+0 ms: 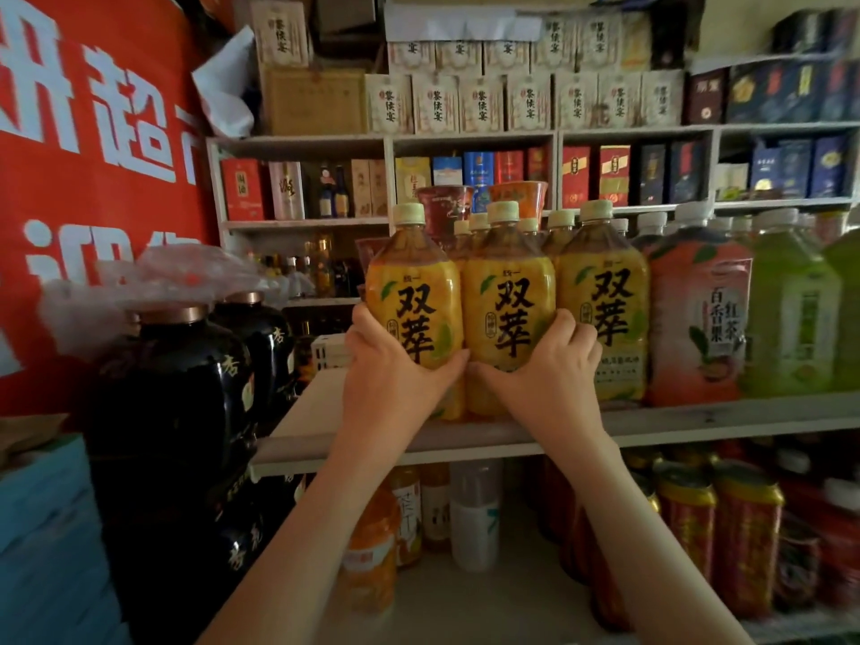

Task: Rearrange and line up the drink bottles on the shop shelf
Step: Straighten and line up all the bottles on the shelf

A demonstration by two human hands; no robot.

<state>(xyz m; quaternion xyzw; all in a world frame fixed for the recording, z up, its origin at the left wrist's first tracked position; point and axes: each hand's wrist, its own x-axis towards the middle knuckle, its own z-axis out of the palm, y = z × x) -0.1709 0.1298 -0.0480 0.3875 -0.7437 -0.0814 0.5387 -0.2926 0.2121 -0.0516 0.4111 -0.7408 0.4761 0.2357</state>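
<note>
Three yellow-labelled tea bottles with pale green caps stand in a front row on the white shelf. My left hand grips the lower part of the leftmost bottle. My right hand grips the middle bottle from its right side. The third yellow bottle stands free just right of it. More caps of the same kind show behind the row. A pink fruit-tea bottle and a green bottle follow to the right.
Dark ceramic jars under plastic wrap stand left of the shelf's bare left end. Cans and bottles fill the lower shelf. Boxed goods line the back wall shelves. A red banner hangs at left.
</note>
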